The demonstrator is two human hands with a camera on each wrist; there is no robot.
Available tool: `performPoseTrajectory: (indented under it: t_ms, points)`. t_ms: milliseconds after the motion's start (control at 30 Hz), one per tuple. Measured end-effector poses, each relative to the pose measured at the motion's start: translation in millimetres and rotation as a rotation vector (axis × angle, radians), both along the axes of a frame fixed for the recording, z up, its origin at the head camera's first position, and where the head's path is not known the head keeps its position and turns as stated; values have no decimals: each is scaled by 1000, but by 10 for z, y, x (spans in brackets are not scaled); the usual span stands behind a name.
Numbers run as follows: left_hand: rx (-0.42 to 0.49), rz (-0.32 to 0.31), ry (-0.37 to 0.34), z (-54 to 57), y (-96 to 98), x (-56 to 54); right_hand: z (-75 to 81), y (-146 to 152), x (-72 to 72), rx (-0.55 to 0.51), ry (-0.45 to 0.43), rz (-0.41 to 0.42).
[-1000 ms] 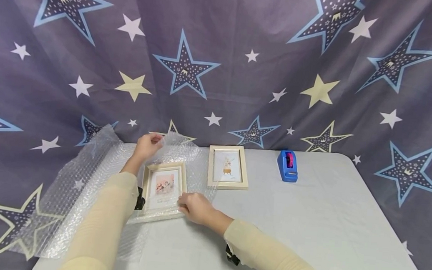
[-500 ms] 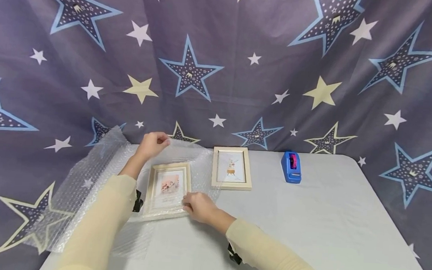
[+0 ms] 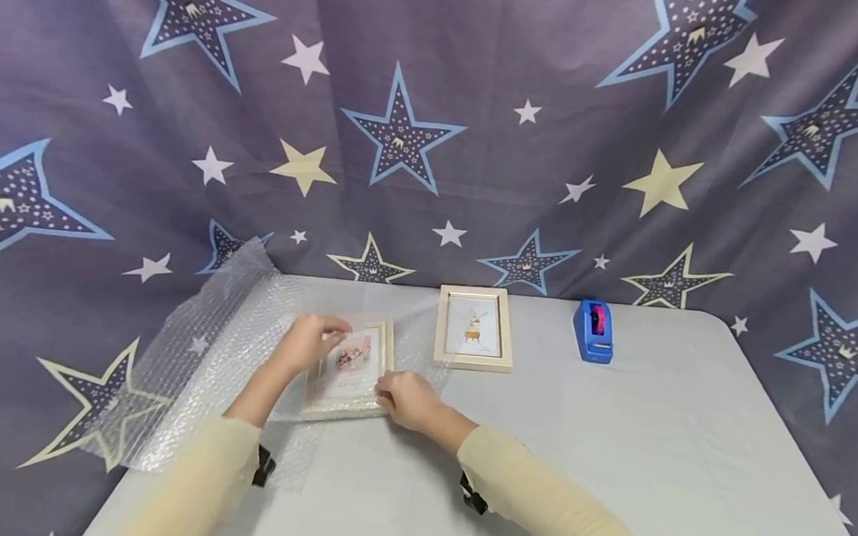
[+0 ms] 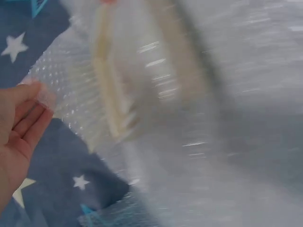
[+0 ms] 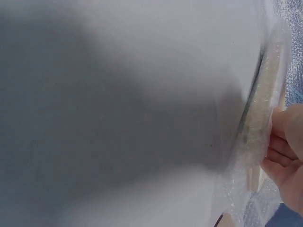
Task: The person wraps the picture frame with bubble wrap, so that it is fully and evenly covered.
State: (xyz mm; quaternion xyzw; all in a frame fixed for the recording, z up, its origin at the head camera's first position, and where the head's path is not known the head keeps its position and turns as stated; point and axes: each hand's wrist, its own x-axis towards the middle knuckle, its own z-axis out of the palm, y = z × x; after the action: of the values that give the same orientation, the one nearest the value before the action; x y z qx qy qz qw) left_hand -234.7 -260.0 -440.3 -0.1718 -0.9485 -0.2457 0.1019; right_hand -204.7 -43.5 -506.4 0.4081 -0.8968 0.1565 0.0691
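Observation:
A cream picture frame (image 3: pixel 352 385) with a pink flower print lies on a sheet of bubble wrap (image 3: pixel 197 380), with part of the clear sheet drawn over it. My left hand (image 3: pixel 309 345) pinches the edge of the sheet between thumb and fingers, above the frame's upper left part; the left wrist view also shows this hand (image 4: pixel 21 125) at the wrap's edge. At the near right corner, my right hand (image 3: pixel 408 398) holds the wrap against the frame. In the right wrist view its thumb and fingers grip the wrapped frame side (image 5: pixel 262 94).
Behind and to the right lies a second cream picture frame (image 3: pixel 474 329), its left edge overlapped by the wrap. A blue tape dispenser (image 3: pixel 593 331) with a pink roll stands farther right. The white table (image 3: pixel 647 458) meets a star-patterned curtain (image 3: pixel 472 180) at the back.
My left hand has moved from beyond the frame's far edge toward me, drawing the wrap's edge over the frame. The right hand stays at the near right corner. The head view has shifted slightly left.

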Motion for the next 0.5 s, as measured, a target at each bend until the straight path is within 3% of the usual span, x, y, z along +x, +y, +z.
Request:
performPoseTrajectory:
  t_ms: [100,233,500]
  points:
    - [-64,-11,31,-202,22,139,2,10,-2,11,13,1]
    - [-104,-16,81,-420,44,233,-1,13,-3,18,62,13]
    - [-182,-55,192,-685,31,305,15,1,17,26,82,17]
